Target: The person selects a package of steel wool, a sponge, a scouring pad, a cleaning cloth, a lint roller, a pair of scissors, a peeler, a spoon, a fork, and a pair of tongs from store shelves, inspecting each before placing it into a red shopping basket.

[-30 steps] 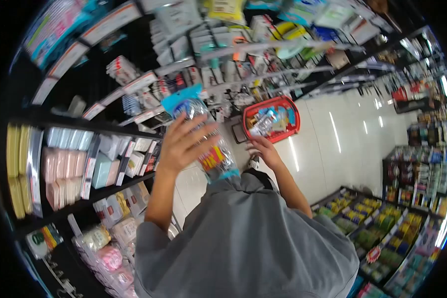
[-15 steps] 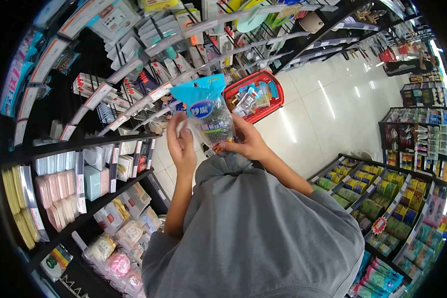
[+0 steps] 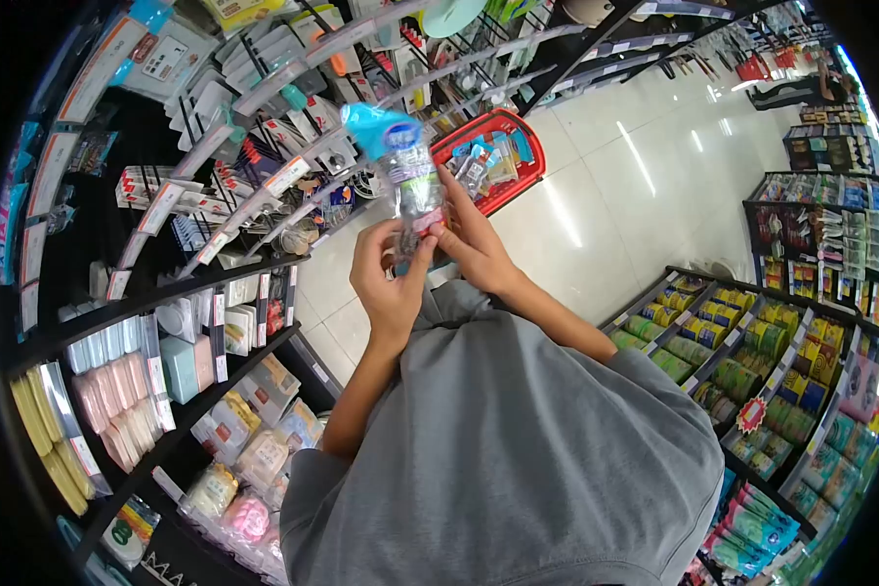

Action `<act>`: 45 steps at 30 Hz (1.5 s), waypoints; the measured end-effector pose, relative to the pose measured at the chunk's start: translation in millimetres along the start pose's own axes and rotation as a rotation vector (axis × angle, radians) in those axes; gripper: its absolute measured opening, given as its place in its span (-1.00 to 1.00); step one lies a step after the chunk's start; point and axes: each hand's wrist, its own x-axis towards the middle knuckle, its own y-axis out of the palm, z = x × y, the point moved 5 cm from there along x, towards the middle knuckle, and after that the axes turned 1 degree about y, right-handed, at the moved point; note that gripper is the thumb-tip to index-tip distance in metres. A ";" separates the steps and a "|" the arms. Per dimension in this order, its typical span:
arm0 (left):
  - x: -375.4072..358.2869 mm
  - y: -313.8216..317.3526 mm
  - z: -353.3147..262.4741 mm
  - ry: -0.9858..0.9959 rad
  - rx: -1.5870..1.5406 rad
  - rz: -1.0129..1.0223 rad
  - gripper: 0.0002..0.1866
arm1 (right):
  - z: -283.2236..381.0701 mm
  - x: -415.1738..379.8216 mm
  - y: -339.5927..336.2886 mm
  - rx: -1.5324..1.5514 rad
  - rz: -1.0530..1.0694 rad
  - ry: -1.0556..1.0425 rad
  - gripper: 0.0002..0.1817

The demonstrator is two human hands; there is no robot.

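A clear plastic pack of steel wool scourers (image 3: pixel 418 184) with a blue top and a dark oval label is held upright, leaning slightly, in front of my grey shirt. The fingers of my left hand (image 3: pixel 386 278) are closed on its lower end, thumb against the front. My right hand (image 3: pixel 479 249) grips the lower right side, with its thumb meeting the pack near a pink-red patch. Part of the fingers behind the pack is hidden. Beyond it on the floor stands a red shopping basket (image 3: pixel 535 168) with several packaged goods inside.
To my left, black shelving (image 3: pixel 215 366) carries boxes and bagged goods, with hanging packets and price strips (image 3: pixel 161 207) above. A low display bin (image 3: pixel 723 337) of yellow and green packs stands at right. Far down the tiled aisle (image 3: pixel 606 210) is another person (image 3: pixel 796 93).
My left hand has moved right and down from beside the pack onto its lower end. The pack's blue top has tilted away and shifted up a little.
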 end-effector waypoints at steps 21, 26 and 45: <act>-10.0 7.7 71.4 -0.434 -0.281 0.222 -0.55 | -36.6 -12.8 -13.2 -0.145 0.228 0.270 -0.20; -29.9 17.6 150.9 -0.563 -0.080 0.538 -0.68 | -119.7 -26.8 -32.6 0.045 0.050 0.422 -0.15; -57.4 -6.0 170.3 -0.506 0.021 0.453 -0.62 | -344.6 -84.3 -204.1 -0.900 0.159 0.985 -0.36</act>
